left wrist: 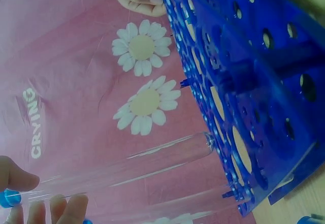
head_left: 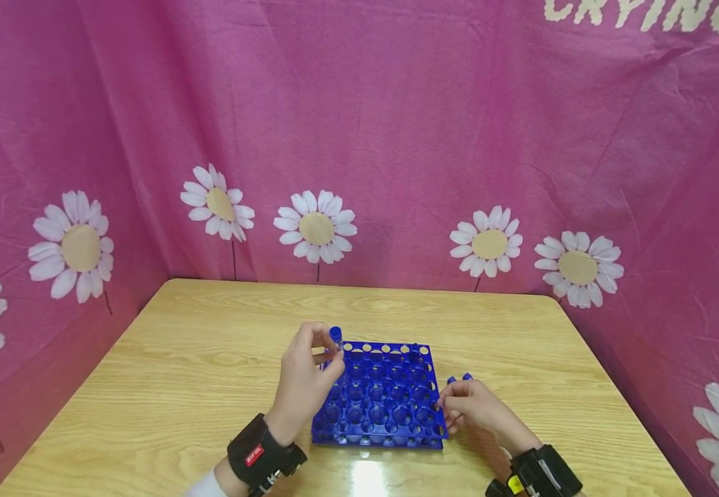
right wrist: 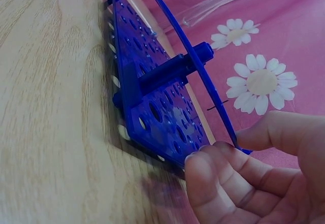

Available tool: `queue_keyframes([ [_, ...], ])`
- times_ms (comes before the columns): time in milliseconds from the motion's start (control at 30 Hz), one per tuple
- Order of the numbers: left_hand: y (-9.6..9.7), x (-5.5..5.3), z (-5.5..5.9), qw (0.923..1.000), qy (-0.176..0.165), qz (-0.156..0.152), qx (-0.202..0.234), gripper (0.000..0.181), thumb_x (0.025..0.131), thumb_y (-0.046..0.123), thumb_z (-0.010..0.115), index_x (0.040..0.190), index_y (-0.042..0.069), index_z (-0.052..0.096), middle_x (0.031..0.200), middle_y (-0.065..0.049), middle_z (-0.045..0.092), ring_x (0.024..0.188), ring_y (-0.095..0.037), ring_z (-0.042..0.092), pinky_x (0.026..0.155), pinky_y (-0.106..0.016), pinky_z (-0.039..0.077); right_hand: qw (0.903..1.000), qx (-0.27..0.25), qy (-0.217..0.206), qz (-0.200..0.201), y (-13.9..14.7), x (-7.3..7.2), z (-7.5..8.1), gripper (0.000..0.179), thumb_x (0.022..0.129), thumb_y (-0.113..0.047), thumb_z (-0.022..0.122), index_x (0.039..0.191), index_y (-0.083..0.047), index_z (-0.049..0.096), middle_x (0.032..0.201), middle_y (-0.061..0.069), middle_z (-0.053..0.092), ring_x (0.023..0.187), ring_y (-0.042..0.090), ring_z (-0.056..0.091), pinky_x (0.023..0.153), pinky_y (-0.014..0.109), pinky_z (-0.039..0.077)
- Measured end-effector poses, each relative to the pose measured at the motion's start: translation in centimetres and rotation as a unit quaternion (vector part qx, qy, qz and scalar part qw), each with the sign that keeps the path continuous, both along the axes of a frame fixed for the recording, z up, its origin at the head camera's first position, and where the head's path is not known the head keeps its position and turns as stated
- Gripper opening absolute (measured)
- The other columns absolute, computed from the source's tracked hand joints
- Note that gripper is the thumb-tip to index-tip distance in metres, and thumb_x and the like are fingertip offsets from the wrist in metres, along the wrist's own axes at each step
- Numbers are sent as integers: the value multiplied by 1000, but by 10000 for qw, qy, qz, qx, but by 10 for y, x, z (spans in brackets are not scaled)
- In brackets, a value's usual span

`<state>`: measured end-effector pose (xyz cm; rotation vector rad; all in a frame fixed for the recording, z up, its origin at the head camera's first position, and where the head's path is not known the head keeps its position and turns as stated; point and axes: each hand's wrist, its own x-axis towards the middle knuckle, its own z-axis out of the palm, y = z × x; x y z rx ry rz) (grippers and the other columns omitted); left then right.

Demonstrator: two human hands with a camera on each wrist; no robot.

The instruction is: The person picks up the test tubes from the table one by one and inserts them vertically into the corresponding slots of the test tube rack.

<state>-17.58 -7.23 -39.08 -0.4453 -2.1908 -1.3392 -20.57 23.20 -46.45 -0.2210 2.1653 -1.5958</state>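
My left hand pinches a clear test tube near its blue cap, above the back left corner of a blue tube rack. In the left wrist view the tube's rounded bottom is at the rack's top plate; whether it has entered a hole I cannot tell. A second clear tube runs beside it, partly out of frame. My right hand grips the rack's right edge, thumb on one face of the top plate and fingers on the other, as the right wrist view shows.
Two blue caps show just behind the right hand, what they belong to mostly hidden. Another blue piece lies at the left wrist view's corner. The rack stands on a wooden table, with a pink flowered curtain behind it.
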Motion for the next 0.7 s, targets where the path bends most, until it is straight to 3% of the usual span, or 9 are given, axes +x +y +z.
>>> queue_keyframes([
  [300, 6, 0, -9, 9999, 63, -138, 38, 36, 79, -10, 70, 102, 5, 49, 92, -5, 55, 92, -20, 65, 77, -24, 60, 10000, -62, 50, 38, 0, 0, -2, 22, 87, -3, 51, 98, 14, 58, 73, 0, 55, 64, 13, 59, 60, 27, 58],
  [700, 13, -5, -19, 9984, 451, 217, -267, 36, 79, -9, 72, 107, 3, 54, 93, -7, 60, 89, -18, 66, 78, -25, 60, 9999, -105, -33, 32, 1, -1, -1, 21, 86, -4, 51, 97, 12, 59, 74, 1, 56, 65, 12, 58, 61, 26, 58],
])
